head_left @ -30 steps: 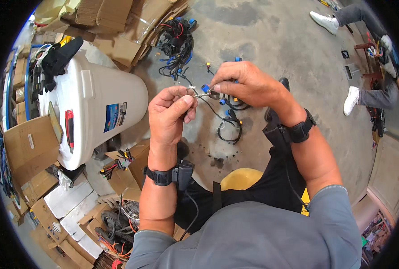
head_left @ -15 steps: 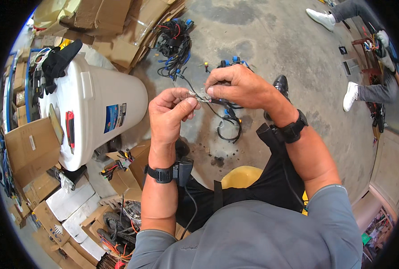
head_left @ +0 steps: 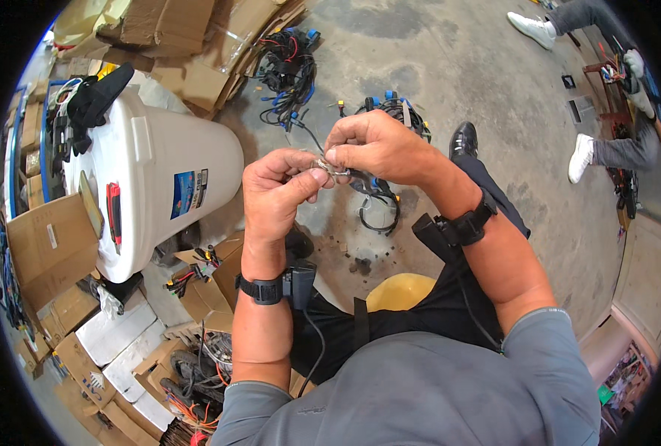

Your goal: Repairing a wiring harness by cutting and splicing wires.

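Note:
In front of me my left hand [head_left: 280, 186] pinches a cable's stripped, silvery wire ends [head_left: 328, 169] between thumb and forefinger. My right hand [head_left: 379, 147] has come right up to it, its thumb and fingers pressed together on the same wires. The fingers partly cover the join, so the single strands cannot be made out. A black cable [head_left: 313, 137] runs from between the hands toward a tangled cable bundle [head_left: 287, 78] on the floor. Just below the right hand a black cable loop [head_left: 379, 215] with blue parts lies on the concrete.
A white plastic barrel [head_left: 185, 149] stands at my left, a red-and-black utility knife [head_left: 114, 212] on its lid. Cardboard boxes [head_left: 54, 238] crowd the left side. Another cable bundle [head_left: 405, 111] lies beyond my right hand. At far right a person in white shoes [head_left: 582, 157] sits.
My right hand has moved left and closed in on the wires at my left fingertips. My right knee and foot have shifted outward. The left hand has barely moved.

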{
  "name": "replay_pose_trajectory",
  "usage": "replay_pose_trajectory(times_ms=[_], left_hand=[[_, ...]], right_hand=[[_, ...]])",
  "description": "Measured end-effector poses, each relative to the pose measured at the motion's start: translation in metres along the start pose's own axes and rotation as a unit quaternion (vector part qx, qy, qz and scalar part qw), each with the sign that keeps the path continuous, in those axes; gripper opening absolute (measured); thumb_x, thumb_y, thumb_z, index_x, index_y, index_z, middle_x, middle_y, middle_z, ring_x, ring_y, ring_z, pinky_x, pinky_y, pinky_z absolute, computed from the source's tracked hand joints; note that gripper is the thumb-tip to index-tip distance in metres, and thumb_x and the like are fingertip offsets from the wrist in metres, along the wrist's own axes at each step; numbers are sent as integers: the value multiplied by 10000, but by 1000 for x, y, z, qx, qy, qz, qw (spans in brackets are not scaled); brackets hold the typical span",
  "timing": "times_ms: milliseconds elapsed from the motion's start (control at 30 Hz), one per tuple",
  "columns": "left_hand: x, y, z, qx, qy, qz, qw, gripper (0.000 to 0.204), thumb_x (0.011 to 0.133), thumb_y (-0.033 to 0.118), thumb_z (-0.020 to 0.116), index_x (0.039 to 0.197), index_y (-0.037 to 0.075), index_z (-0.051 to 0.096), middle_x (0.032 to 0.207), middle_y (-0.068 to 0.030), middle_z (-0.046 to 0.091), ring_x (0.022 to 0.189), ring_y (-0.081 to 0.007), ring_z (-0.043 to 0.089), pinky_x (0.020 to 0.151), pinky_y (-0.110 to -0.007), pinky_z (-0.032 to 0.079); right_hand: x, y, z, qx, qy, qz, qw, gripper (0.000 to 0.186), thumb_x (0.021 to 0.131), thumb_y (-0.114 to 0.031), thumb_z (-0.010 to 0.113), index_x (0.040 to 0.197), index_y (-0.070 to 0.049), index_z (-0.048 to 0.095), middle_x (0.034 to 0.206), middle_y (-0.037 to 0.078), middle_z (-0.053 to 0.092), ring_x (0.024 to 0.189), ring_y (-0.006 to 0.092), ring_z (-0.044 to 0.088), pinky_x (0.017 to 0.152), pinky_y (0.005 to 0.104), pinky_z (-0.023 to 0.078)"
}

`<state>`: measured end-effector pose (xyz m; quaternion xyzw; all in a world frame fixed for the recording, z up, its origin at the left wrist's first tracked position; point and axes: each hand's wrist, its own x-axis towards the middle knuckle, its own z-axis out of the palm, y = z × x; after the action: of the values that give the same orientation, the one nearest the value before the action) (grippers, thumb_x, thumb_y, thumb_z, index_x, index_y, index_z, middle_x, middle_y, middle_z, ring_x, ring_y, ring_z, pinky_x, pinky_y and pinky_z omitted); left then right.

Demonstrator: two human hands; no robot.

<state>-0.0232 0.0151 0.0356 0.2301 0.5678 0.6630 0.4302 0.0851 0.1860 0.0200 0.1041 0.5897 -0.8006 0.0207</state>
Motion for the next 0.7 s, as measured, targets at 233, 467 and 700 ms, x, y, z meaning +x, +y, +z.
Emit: replay_pose_trajectory(times_ms=[233,467,700], left_hand=[[-3,0,5,62,-24,-3,998,95,802,7,707,889,-3,672,770,-111,698,595,-87,586,514,-201,439],[-4,-1,5,87,-38,-23,995,92,806,-2,714,892,-4,679,771,-105,700,603,-86,588,516,-204,442],[-3,-4,7,97,-38,-40,994,84,809,5,715,885,-6,680,766,-104,698,589,-84,579,512,-208,441]], right_hand=[[-2,5,-1,-94,-6,-28,995,128,882,-88,622,888,38,642,765,37,637,708,88,578,643,250,476],[-4,-2,-1,-153,34,-47,987,138,873,-108,634,874,28,655,737,20,628,699,74,548,630,251,454],[-4,-2,0,-160,57,-78,982,183,837,-134,648,861,44,678,715,102,666,671,129,610,619,289,491]])
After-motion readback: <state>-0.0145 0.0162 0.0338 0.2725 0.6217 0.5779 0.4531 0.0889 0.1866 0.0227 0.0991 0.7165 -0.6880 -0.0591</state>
